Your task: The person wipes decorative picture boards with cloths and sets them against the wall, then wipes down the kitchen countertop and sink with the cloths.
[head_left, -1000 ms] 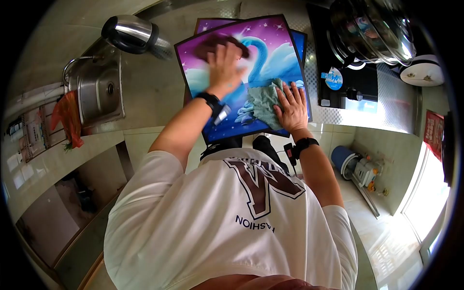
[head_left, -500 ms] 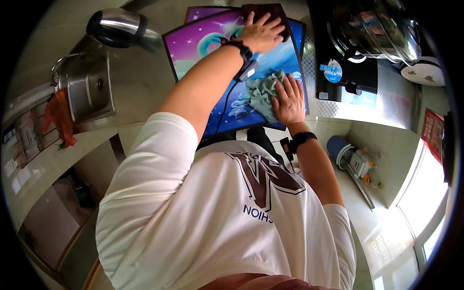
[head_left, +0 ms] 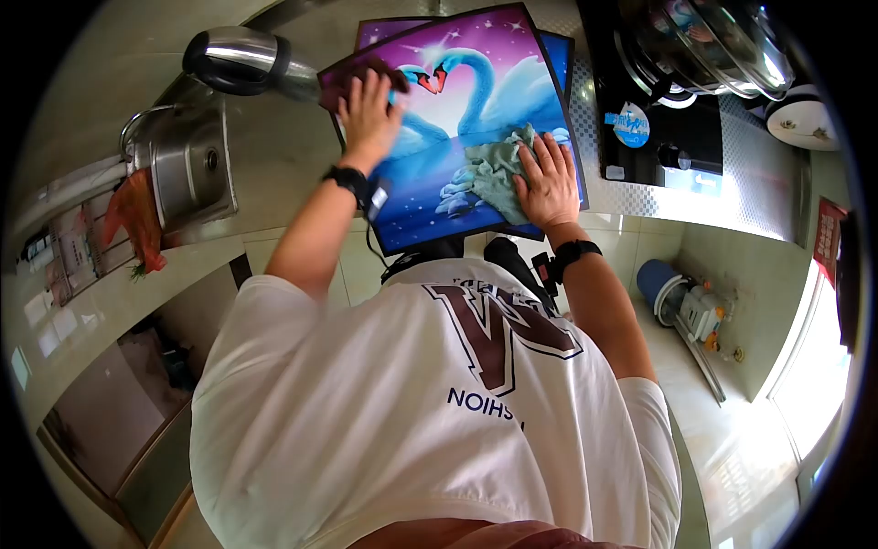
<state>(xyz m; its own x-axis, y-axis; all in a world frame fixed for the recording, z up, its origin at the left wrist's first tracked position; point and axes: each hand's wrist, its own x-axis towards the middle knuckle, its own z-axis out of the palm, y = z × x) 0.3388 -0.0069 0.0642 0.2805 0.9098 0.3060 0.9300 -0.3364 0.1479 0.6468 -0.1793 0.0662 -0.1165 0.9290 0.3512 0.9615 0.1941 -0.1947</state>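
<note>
A swan picture panel [head_left: 430, 197] with a dark border lies on the counter, over other panels whose corners show behind it. At its left edge, my left hand [head_left: 370, 119] lies with fingers spread on a dark brown cloth [head_left: 340, 80], pressing it near the upper left corner. On the panel's lower right part rests my right hand [head_left: 550, 181], flat with fingers extended, partly over a crumpled grey-green cloth [head_left: 495, 178]. Two swans with red beaks show between the hands.
A kettle [head_left: 240, 60] stands left, near a metal sink [head_left: 194, 163] and a red plastic bag [head_left: 137, 222]. On the right are a black stove [head_left: 663, 146], a large glossy pot [head_left: 709, 46] and a white lid [head_left: 803, 125]. A blue bucket [head_left: 657, 279] stands on the floor.
My left hand and the brown cloth went from the panel's upper left to its upper right edge, then back to the left edge. My right hand stays by the grey-green cloth.
</note>
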